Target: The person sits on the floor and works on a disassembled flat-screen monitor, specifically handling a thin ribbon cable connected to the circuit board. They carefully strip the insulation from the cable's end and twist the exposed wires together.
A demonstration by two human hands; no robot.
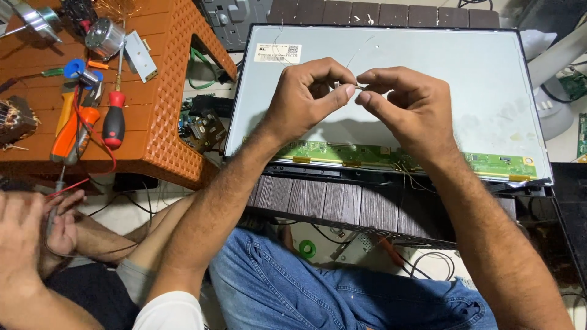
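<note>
My left hand (pixel 309 91) and my right hand (pixel 406 104) meet above a large grey display panel (pixel 465 73). Both pinch a thin wire (pixel 361 87) between thumb and forefinger, fingertips almost touching. A fine strand of the wire curves up from the fingers. Along the panel's near edge runs a narrow green circuit board (pixel 367 156) with gold connectors. My legs in blue jeans (pixel 318 287) lie below the panel.
An orange plastic stool (pixel 165 122) at left carries a red-handled screwdriver (pixel 114 122), an orange tool (pixel 70 128), a small motor (pixel 105 36) and other parts. Another person's hands (pixel 36 232) are at the lower left. A green tape roll (pixel 307 249) lies on the floor.
</note>
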